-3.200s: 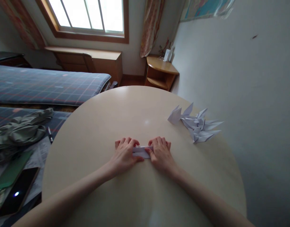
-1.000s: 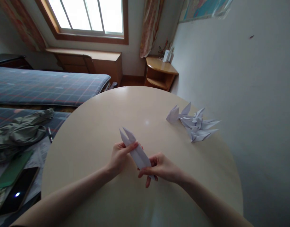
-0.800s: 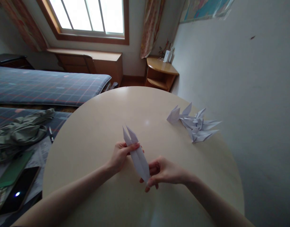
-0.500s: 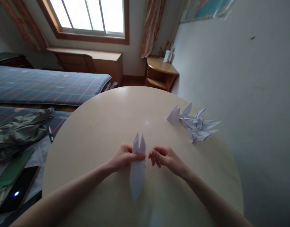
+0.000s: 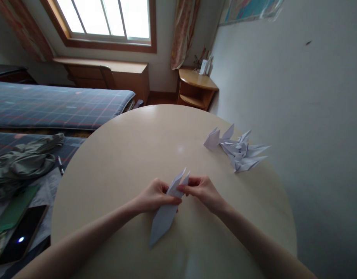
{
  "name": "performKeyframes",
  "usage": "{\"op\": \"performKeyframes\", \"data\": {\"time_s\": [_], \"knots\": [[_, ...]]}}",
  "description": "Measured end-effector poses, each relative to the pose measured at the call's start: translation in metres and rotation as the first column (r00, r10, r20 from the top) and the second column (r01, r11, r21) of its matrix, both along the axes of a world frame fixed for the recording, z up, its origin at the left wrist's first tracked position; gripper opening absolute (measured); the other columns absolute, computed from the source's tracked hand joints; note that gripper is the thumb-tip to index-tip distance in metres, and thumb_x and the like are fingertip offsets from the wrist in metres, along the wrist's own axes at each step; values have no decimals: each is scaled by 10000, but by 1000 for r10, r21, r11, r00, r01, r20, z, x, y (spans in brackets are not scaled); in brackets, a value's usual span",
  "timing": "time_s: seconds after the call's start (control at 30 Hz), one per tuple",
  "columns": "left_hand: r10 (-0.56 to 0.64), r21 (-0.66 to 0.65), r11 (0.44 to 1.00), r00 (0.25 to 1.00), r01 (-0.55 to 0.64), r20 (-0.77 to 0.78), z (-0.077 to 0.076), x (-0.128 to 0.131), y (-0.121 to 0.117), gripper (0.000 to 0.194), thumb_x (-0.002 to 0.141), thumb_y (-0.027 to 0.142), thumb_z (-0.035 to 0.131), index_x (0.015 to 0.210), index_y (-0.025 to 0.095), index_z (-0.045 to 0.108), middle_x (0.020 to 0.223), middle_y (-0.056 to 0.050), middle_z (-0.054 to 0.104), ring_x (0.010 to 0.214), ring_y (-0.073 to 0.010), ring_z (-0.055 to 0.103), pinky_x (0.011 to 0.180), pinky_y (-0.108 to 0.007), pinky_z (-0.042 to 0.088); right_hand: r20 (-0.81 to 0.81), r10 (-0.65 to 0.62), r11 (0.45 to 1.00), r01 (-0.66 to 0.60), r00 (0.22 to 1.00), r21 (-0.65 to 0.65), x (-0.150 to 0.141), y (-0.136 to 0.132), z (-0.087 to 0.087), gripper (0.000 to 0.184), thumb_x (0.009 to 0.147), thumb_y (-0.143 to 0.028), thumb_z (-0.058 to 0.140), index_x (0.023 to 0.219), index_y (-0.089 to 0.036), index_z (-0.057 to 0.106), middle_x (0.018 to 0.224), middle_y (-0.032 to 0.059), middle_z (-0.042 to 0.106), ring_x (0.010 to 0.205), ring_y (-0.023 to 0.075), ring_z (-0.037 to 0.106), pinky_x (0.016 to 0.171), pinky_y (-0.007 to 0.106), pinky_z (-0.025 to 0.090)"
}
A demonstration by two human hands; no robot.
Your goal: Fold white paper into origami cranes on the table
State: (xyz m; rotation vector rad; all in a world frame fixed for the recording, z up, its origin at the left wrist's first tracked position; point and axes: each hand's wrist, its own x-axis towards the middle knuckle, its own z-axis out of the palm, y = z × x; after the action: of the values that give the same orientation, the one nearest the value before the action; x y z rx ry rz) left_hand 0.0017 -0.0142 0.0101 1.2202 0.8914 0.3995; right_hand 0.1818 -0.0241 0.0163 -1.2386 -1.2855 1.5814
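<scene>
A long white folded paper [image 5: 163, 220] is held above the round table, tilted with its split, two-pointed end up and to the right. My left hand [image 5: 156, 197] pinches it around the middle, thumb across the front and the other fingers mostly hidden behind. At the upper right, my right hand [image 5: 202, 190] grips one of the two narrow points between thumb and fingers. The single broad point hangs toward the lower left. Several folded white paper cranes [image 5: 242, 151] lie bunched together at the table's right side.
The round cream table [image 5: 132, 139] fills the middle. On its left are a phone [image 5: 23, 236], a green folder [image 5: 15, 209], a pen [image 5: 60, 165] and crumpled grey-green cloth [image 5: 27, 155]. A plaid mattress [image 5: 62, 106] lies beyond, and a white wall [image 5: 321, 116] rises on the right.
The folded paper was flat under both hands, then lifted and turned. My right hand let go of its broad end and now grips a narrow point; the paper's top has swung rightward.
</scene>
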Motion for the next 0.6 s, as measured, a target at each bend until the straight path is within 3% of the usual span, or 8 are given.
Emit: {"op": "performKeyframes", "data": {"time_s": [0.13, 0.27, 0.47, 0.6], "knots": [[14, 25, 1000, 1000, -15, 4, -1, 0, -2, 240, 655, 350, 710, 608, 118, 670, 584, -28, 668, 484, -140, 595, 440, -196, 402, -104, -87, 995, 82, 991, -49, -3, -1, -4, 233, 534, -349, 795, 627, -160, 697, 640, 11, 672, 603, 139, 555, 629, 283, 434], [22, -1, 1000, 1000, -22, 13, -1, 1, -3, 253, 647, 370, 715, 618, 122, 672, 582, -29, 672, 480, -148, 604, 436, -200, 411, -146, -151, 987, 140, 978, -84, -5, 0, -6, 227, 510, -344, 797, 560, -161, 674, 558, -8, 621, 535, 112, 489, 569, 261, 384], [24, -24, 999, 1000, -24, 10, 1, 1, -2, 276, 632, 388, 726, 652, 117, 678, 607, -40, 682, 505, -160, 616, 456, -209, 432, -207, -169, 979, 140, 964, -150, -4, -1, -5, 258, 567, -391, 745, 550, -152, 651, 538, 1, 555, 546, 115, 447, 539, 252, 325], [-1, 13, 1000, 1000, 1, -11, 2, 0, -2, 299, 646, 410, 708, 628, 114, 670, 597, -38, 670, 487, -144, 592, 442, -199, 403, -148, -175, 984, 168, 973, -58, -6, -3, -4, 267, 645, -418, 673, 604, -160, 616, 588, 2, 537, 552, 118, 438, 525, 254, 321]]}}
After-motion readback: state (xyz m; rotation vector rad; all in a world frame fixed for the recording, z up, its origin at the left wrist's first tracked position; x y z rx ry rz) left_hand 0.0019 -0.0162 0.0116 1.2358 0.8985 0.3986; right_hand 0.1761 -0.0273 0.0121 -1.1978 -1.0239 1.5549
